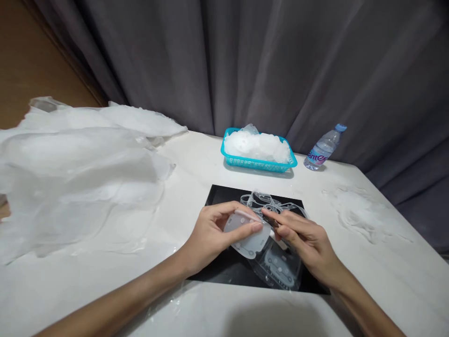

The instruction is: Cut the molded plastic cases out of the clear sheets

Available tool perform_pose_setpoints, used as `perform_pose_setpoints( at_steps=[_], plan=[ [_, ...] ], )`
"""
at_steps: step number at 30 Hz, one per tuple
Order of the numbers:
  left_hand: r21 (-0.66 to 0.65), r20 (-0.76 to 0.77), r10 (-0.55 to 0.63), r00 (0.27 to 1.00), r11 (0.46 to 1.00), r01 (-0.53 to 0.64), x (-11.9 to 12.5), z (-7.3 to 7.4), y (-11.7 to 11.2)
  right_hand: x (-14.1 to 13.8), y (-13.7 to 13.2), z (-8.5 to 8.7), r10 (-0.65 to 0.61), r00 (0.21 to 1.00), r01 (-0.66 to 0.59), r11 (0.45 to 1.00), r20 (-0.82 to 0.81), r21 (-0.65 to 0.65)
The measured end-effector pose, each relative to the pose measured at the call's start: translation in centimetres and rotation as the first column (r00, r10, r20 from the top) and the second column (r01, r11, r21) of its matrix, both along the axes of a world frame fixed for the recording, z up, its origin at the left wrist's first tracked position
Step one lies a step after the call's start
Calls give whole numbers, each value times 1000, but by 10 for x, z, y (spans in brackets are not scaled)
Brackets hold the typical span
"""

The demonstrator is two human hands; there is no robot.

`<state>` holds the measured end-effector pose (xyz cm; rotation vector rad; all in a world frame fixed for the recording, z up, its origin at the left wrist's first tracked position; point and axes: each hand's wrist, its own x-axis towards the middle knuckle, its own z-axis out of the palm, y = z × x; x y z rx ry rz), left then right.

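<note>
My left hand [212, 229] is closed on a translucent, rounded sheet piece [247, 241] with small holes and markings, its thumb lying across the front. In my right hand [307, 234] is a slim dark tool [270, 219], its tip at the piece's upper right edge; fingers hide the rest, so its kind is unclear. Just beyond the fingers lies a tangle of thin clear strips [257, 199]. Below the hands, a similar translucent piece [282, 267] in clear plastic rests on a black board [224, 271].
Behind the board stands a blue basket [259, 164] heaped with white, translucent material. A water bottle [321, 149] is to its right. Large bags of whitish contents [80, 182] cover the table's left side. Clear scraps [361, 210] lie at right, and a grey curtain [238, 61] hangs behind.
</note>
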<state>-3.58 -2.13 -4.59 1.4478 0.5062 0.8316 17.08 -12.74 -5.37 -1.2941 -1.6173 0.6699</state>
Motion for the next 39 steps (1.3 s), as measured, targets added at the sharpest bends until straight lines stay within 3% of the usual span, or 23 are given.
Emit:
perform_pose_setpoints(
  at_steps=[9,18,39],
  plan=[
    [183,-19,23,1000,983,-19,-3,-6,4,11,-2,5,46,994,-44,999,99,-20],
    [253,38,15,999,967,-24,-2,-8,5,10,-3,7,62,991,-64,998,123,15],
    [366,14,4,1000,931,-9,-4,-12,9,7,-5,9,50,981,-63,996,188,63]
  ],
)
